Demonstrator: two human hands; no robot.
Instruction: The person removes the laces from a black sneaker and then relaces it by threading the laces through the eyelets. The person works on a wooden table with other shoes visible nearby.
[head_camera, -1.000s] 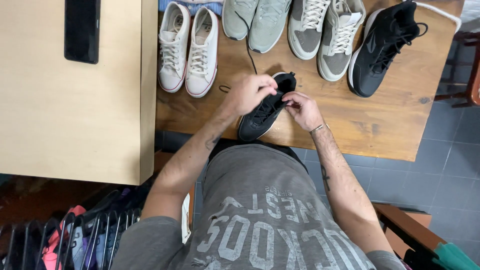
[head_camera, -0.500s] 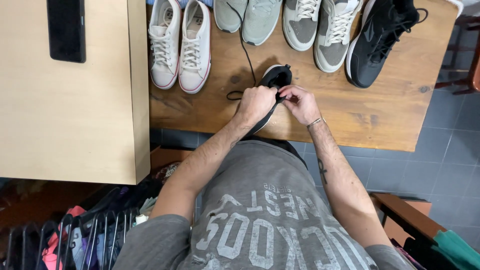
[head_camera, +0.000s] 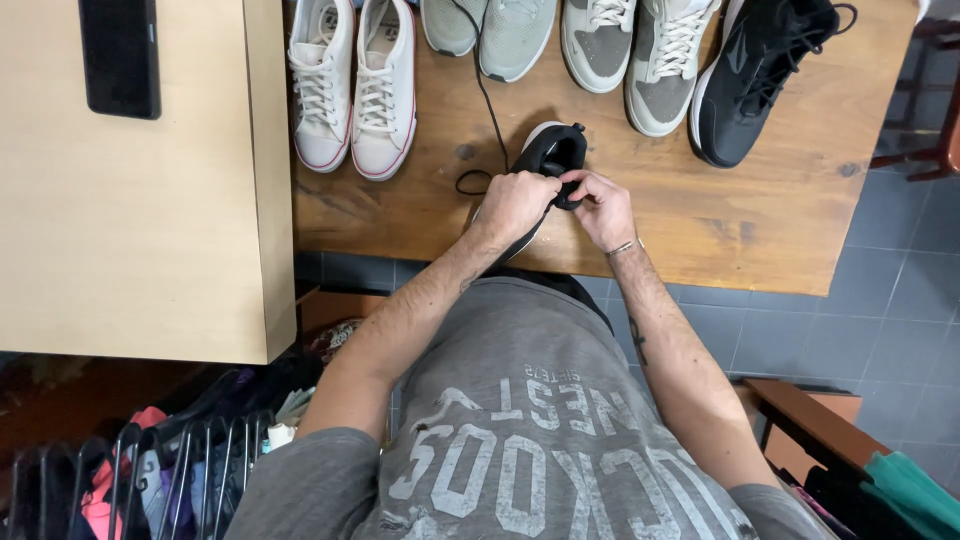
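Both hands meet over a black sneaker (head_camera: 551, 150) lying near the front edge of the wooden table (head_camera: 780, 220), heel end toward the body. Left hand (head_camera: 513, 205) is closed over the shoe's upper, fingers curled around it; right hand (head_camera: 603, 208) pinches at the shoe's opening just beside the left thumb, fingertips drawn together on what looks like the lace or tongue, though exactly which is hidden. A black lace (head_camera: 484, 110) trails up and away from the grip, looping on the wood just left of the left hand. Beyond the grip: white sneakers (head_camera: 355, 85) up-left, grey sneakers (head_camera: 640, 50) straight ahead, a black high-top (head_camera: 760, 75) up-right. Judgement: lacing goes best if the left hand pins the shoe steady while the right feeds the lace tip squarely, keeping the slack loop untangled.
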